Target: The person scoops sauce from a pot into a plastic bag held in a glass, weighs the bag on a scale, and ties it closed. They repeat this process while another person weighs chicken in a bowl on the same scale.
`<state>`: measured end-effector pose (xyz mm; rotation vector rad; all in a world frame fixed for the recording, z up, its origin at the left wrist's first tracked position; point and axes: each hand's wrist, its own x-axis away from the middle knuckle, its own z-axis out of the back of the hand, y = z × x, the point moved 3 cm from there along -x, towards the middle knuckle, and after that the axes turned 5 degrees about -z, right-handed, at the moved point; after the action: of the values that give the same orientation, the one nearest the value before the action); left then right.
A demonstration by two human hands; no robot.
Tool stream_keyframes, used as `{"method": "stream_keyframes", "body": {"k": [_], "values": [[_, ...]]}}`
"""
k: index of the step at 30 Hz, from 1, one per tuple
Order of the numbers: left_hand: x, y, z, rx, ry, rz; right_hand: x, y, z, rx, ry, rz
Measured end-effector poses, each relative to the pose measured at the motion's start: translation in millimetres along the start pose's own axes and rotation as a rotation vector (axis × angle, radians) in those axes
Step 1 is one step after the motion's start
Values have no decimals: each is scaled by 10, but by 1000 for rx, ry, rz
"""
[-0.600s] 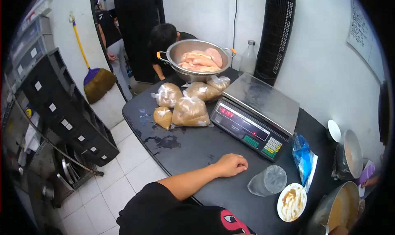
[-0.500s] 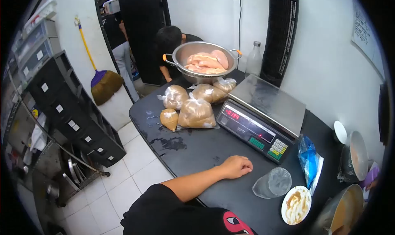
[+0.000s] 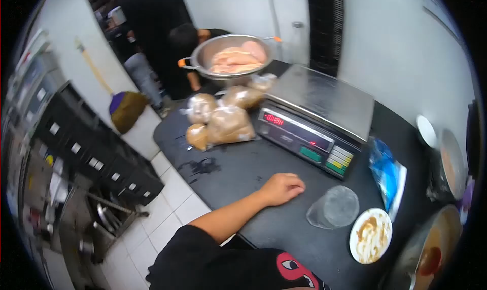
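My left hand (image 3: 282, 189) rests on the black table (image 3: 228, 176), its fingers curled in and nothing visible in them. Just right of it stands a clear plastic bag (image 3: 334, 207), propped like an open cup. Beyond the hand is a digital scale (image 3: 304, 138) with a bare steel platform and lit red digits. A white plate (image 3: 371, 236) smeared with brown sauce lies farther right. At the lower right edge, a large pot (image 3: 406, 262) holds brownish sauce, with a round reddish-brown thing, possibly a ladle bowl (image 3: 430, 261), in it. My right hand is out of view.
Tied bags of brown sauce (image 3: 229, 125) sit beside the scale. Behind them is a steel colander (image 3: 231, 56) of raw chicken. A blue packet (image 3: 384, 173), a white bowl (image 3: 425, 131) and a wrapped pan (image 3: 449, 163) line the right. A person (image 3: 185, 44) crouches beyond the table.
The camera view has tilted and shifted. My left hand keeps its place on the table. A round reddish-brown thing now shows in the pot. The scale's digits are blurred.
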<state>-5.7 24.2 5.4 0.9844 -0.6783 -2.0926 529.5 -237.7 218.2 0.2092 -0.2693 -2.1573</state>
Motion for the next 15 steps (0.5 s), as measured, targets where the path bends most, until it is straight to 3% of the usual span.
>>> {"method": "stream_keyframes", "body": {"k": [1,4,6,7,10,11,15], "values": [[-34,-12,-46,27,5,-75,-124,125,-174,21,64,-10],[-80,139,40,-95,-56,111,-28,398,-541,248,144,-109],[-69,103,6,-51,30,14,6,310,-511,368,52,-266],[-34,-41,-22,7,37,4,55,198,-434,551,58,-194],[-66,-89,-86,119,-5,50,135,273,-489,651,-154,-299],[-43,-149,-77,144,-35,126,182,269,-517,629,-171,-307],[-49,-275,-124,194,-10,73,472,403,-743,426,-322,-346]]}}
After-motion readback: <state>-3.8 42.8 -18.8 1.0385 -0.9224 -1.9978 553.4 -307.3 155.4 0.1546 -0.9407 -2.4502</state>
